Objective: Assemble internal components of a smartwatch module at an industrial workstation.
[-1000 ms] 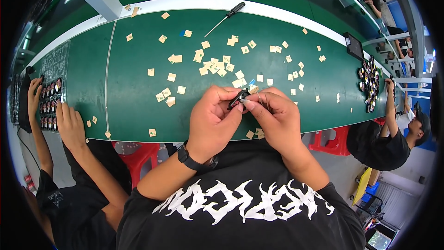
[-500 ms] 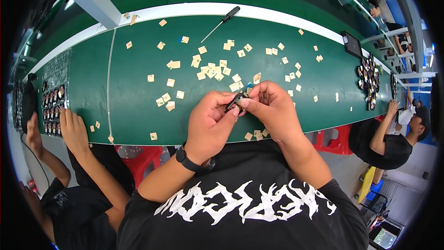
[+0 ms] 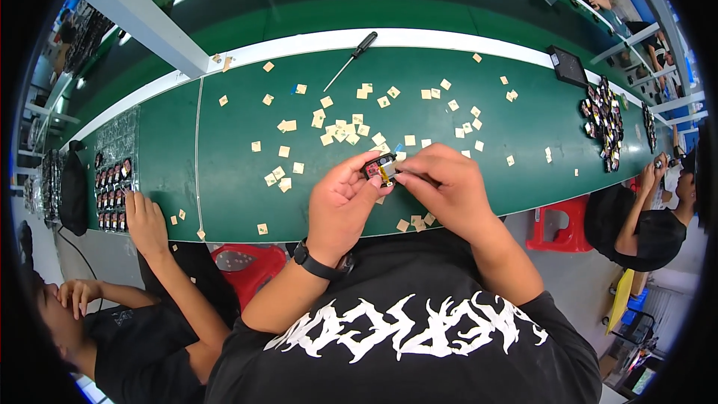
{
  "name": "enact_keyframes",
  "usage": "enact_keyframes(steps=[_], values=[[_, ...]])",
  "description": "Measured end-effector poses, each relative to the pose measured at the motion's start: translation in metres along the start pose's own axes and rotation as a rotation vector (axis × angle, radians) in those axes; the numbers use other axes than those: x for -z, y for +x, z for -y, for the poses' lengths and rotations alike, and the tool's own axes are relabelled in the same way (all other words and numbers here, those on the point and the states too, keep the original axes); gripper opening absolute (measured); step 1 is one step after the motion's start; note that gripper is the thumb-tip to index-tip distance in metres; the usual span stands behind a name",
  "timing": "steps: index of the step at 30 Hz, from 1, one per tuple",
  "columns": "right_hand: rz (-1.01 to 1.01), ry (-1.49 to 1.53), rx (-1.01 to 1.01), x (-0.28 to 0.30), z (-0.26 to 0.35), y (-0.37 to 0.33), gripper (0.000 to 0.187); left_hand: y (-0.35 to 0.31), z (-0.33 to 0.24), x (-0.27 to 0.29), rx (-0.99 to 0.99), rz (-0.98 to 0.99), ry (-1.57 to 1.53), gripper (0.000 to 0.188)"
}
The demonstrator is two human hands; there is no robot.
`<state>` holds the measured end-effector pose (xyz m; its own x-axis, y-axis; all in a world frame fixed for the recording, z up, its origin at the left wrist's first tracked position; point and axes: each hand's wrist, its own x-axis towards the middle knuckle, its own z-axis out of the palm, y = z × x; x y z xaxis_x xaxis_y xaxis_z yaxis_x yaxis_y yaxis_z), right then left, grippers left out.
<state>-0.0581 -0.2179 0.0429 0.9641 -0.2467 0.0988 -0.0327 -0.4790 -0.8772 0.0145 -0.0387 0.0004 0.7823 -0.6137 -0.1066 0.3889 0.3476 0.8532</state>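
Observation:
In my left hand (image 3: pixel 345 196) is a small black electronic device (image 3: pixel 380 170), held between thumb and fingers. Its open face is turned up, with red and black circuitry and a silver part with yellow edging. My right hand (image 3: pixel 446 181) is closed, thumb and forefinger pinched at the device's right edge; anything between those fingertips is too small or hidden to make out. Small beige square stickers (image 3: pixel 341 135) lie scattered around both hands on the green table (image 3: pixel 232 194). A blue tab (image 3: pixel 399 147) shows just beyond the device.
A black-handled screwdriver (image 3: pixel 365 45) lies near the table's far edge. At the right are a heap of small black devices (image 3: pixel 603 123) and a black tray (image 3: pixel 568 67). On the left, a co-worker's hand (image 3: pixel 146 221) rests beside rows of devices (image 3: pixel 114 194). Red stools (image 3: pixel 557 226) stand by the table.
The device has turned from edge-on to face up, so its inside now shows. My right fingers have drawn back to its right edge. The co-worker's other hand has moved toward their face.

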Motion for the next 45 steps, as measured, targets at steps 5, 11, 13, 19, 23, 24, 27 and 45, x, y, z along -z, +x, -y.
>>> enact_keyframes(steps=[5,11,13,19,23,24,27,45], values=[[0.057,-0.427,0.493,0.013,-0.006,0.011,0.017,-0.003,-0.003,-0.003,0.044,0.037,0.102,0.042],[0.029,-0.491,0.571,0.013,-0.004,0.01,0.013,-0.004,-0.008,-0.002,0.059,0.086,0.131,0.041],[0.048,-0.475,0.542,0.01,-0.005,0.009,0.015,-0.004,-0.008,-0.002,0.115,0.043,0.113,0.04],[0.068,-0.134,0.214,0.039,-0.018,0.004,0.017,-0.006,-0.008,-0.002,0.093,-0.037,0.089,0.041],[-0.402,-0.163,-0.227,0.125,-0.082,-0.049,0.028,-0.007,-0.003,-0.005,-0.018,-0.037,0.063,0.042],[-0.547,-0.106,-0.266,0.157,-0.105,-0.065,0.032,-0.007,-0.005,-0.005,-0.012,-0.041,0.053,0.042],[-1.042,-0.162,-0.43,0.211,-0.121,-0.088,0.047,-0.01,-0.006,-0.008,0.037,-0.051,0.148,0.041],[-0.329,-0.408,0.125,0.13,-0.009,-0.083,0.032,-0.028,-0.066,-0.042,0.166,0.128,-0.001,0.041]])
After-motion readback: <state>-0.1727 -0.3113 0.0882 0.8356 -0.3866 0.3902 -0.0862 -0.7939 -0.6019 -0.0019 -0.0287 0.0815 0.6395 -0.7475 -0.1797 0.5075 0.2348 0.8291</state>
